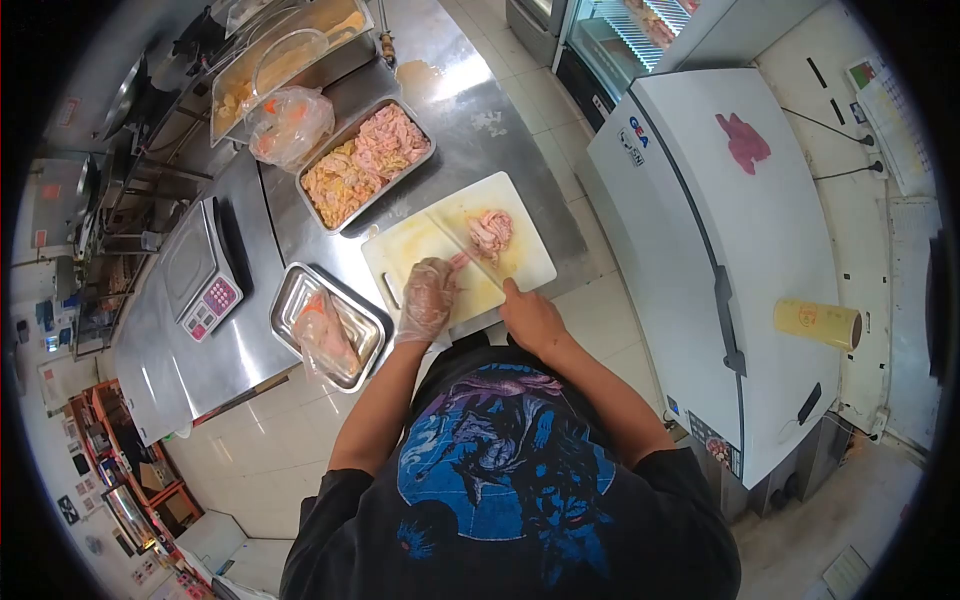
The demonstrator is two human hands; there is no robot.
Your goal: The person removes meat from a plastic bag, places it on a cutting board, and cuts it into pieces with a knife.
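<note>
Here, gloved left hand (pixel 428 298) is resting half-curled on the cutting board (pixel 400 255) near its front edge; bare right hand (pixel 530 316) is gripping a knife (pixel 468 255) beside raw meat (pixel 491 232).

The person wears a black short-sleeved T-shirt (pixel 510 500) with a blue and purple print. The left hand (pixel 428 297) has a clear plastic glove; the right hand (pixel 530 318) is bare.
</note>
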